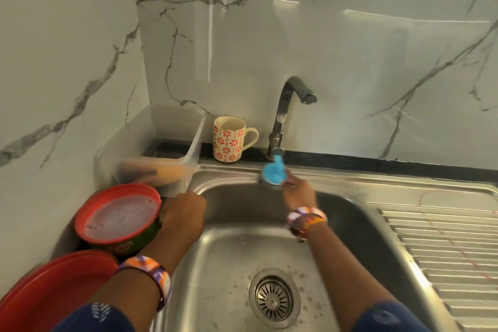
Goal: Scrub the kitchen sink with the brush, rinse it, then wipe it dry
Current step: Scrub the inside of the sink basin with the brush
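Brush (272,173): you hold this blue-handled item in your right hand (297,193), with the fingers curled round its handle, and its head is pressed against the rear rim of the sink (350,191), directly below the base of the tap (289,113). The brush is blurred, so its bristle end cannot be told in detail. Your left hand (183,217) rests at the left rear corner of the sink basin with the fingers curled; it sits against the side of a round tub (118,219) with a red rim, and whether the fingers actually clamp the tub or only the sink edge cannot be told. The tub stands on the worktop at the left edge of the sink and shows a pale, foamy surface inside. A red lid (51,294) lies just in front of the tub, at the front left corner. A clear plastic container (151,148) stands in the rear left corner of the worktop, against the marble-pattern wall. A patterned mug (229,140) stands upright at the rear edge, between the container and the tap. The drain strainer (273,298) sits in the basin floor, nearer the front, with water spots around it. The ribbed draining board (444,259) occupies the right side of the sink. Both wrists carry coloured bangles.
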Motion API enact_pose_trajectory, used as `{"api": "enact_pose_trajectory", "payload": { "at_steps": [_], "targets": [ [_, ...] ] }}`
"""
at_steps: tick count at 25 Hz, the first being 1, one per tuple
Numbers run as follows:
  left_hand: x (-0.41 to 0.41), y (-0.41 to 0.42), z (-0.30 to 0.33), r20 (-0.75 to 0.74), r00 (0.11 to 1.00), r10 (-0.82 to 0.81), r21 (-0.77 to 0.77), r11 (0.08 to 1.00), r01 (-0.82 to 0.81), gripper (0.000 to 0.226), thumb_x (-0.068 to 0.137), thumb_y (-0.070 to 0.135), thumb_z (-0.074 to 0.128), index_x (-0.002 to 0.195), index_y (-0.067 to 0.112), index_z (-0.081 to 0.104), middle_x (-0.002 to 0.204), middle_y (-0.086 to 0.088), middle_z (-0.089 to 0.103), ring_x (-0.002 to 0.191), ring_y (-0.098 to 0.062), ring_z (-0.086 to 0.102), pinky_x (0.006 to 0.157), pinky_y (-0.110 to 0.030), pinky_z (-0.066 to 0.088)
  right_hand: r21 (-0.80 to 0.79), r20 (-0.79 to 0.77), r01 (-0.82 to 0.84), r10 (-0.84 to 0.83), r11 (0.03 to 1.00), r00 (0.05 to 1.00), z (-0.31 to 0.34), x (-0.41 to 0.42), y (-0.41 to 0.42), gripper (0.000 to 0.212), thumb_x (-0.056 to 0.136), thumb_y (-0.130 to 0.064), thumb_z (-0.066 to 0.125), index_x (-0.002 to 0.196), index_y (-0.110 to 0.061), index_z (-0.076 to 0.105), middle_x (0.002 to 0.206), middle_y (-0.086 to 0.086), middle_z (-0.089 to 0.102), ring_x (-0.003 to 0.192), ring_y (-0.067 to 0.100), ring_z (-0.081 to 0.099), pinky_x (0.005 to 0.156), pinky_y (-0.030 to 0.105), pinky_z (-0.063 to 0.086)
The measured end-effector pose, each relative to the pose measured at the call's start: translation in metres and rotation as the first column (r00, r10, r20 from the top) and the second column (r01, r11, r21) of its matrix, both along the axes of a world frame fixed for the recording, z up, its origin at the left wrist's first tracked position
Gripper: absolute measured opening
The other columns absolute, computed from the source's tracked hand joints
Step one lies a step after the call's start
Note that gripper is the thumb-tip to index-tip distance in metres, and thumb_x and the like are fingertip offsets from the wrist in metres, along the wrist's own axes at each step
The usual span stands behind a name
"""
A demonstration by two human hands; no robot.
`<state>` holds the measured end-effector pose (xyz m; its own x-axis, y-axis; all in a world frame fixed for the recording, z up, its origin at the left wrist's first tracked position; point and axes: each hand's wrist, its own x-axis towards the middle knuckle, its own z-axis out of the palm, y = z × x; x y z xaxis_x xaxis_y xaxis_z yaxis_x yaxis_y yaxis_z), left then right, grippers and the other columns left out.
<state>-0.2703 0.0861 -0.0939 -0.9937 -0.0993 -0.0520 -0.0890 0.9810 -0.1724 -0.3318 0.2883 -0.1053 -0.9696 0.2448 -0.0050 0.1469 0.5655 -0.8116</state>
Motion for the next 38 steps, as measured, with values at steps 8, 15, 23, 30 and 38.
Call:
{"api": "enact_pose_trajectory", "payload": {
  "at_steps": [8, 15, 23, 30, 38],
  "targets": [
    [-0.004, -0.005, 0.003, -0.016, 0.998, 0.063, 0.079, 0.995, -0.061, 0.023, 0.094, 0.006, 0.049, 0.115, 0.008, 0.06, 0.119, -0.008, 0.062, 0.111, -0.022, 0.059, 0.09, -0.027, 0.048, -0.029, -0.022, 0.369, -0.37, 0.929, 0.929, 0.01, 0.021, 0.04, 0.043, 0.101, -0.016, 0.034, 0.144, -0.013, 0.036, 0.129, 0.026, 0.054, 0.117, 0.039, 0.052, 0.096, 0.04, 0.04],
    [-0.004, -0.004, 0.005, -0.048, 0.996, 0.077, 0.114, 0.991, -0.071, 0.022, 0.095, 0.008, 0.047, 0.112, 0.008, 0.061, 0.117, -0.009, 0.062, 0.11, -0.022, 0.06, 0.09, -0.029, 0.048, -0.05, 0.075, -0.365, 0.368, 0.93, 0.927, 0.023, 0.001, -0.13, 0.045, 0.099, -0.014, 0.037, 0.144, -0.019, 0.036, 0.14, 0.014, 0.047, 0.125, 0.03, 0.048, 0.104, 0.035, 0.039],
    [0.004, -0.005, 0.007, -0.049, 0.998, 0.048, 0.062, 0.997, -0.045, 0.023, 0.095, 0.006, 0.047, 0.115, 0.007, 0.058, 0.121, -0.01, 0.06, 0.114, -0.024, 0.058, 0.092, -0.028, 0.045, 0.101, 0.106, -0.242, 0.232, 0.965, 0.967, 0.04, -0.018, -0.013, 0.036, 0.094, -0.014, 0.046, 0.129, -0.016, 0.058, 0.121, 0.009, 0.064, 0.108, 0.026, 0.059, 0.086, 0.03, 0.042],
    [0.001, -0.005, 0.003, -0.038, 0.997, 0.07, 0.059, 0.996, -0.068, 0.022, 0.094, 0.006, 0.05, 0.114, 0.007, 0.06, 0.119, -0.009, 0.062, 0.113, -0.023, 0.059, 0.091, -0.027, 0.047, 0.035, 0.086, 0.08, -0.083, 0.996, 0.993, 0.034, -0.011, 0.041, 0.038, 0.096, -0.01, 0.045, 0.132, -0.006, 0.053, 0.129, 0.015, 0.058, 0.113, 0.028, 0.056, 0.093, 0.028, 0.04],
    [-0.002, -0.008, 0.0, -0.11, 0.99, 0.084, 0.126, 0.99, -0.07, 0.029, 0.095, 0.007, 0.043, 0.122, 0.008, 0.053, 0.121, -0.011, 0.059, 0.111, -0.026, 0.06, 0.088, -0.03, 0.047, -0.066, 0.122, -0.353, 0.359, 0.933, 0.925, 0.035, -0.013, -0.127, 0.038, 0.096, -0.012, 0.042, 0.132, -0.008, 0.051, 0.132, 0.014, 0.055, 0.121, 0.03, 0.051, 0.093, 0.028, 0.041]
  ]
}}
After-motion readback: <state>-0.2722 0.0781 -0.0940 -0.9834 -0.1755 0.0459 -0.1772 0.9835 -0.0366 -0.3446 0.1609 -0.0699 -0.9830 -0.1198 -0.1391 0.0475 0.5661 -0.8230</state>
